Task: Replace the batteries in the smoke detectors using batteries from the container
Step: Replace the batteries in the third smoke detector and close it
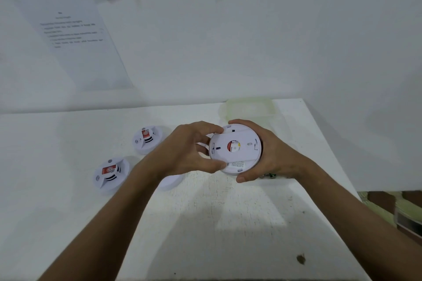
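- Smoke detector, round white plastic (235, 149), centre of frame, raised above the table with its back plate toward the camera. Round red, white and yellow sticker at the middle; a block of small print near its lower edge; neither can be read.
- Left hand (189, 151): fingers curled onto the detector's left rim, thumb on the lower left edge, gripping it.
- Right hand (265, 155): cupped round the right side, fingers over the top edge, thumb under the bottom edge, holding it.
- Two more round white smoke detectors, left of centre on the white table (228, 223), faces up: upper one (147, 139) and lower one (111, 174). Each carries a red label and a small sound-wave mark; wording illegible.
- Flat white round piece (171, 182), mostly hidden under the left wrist; what it is cannot be told.
- Translucent pale plastic container (250, 107), right of centre behind the hands; its lower part is covered by the right hand and its contents do not show.
- Small green and metallic bits (269, 175) below the right hand, too small to identify.
- Printed paper sheets (75, 36) on the white wall, upper left and along the top edge; text blurred.
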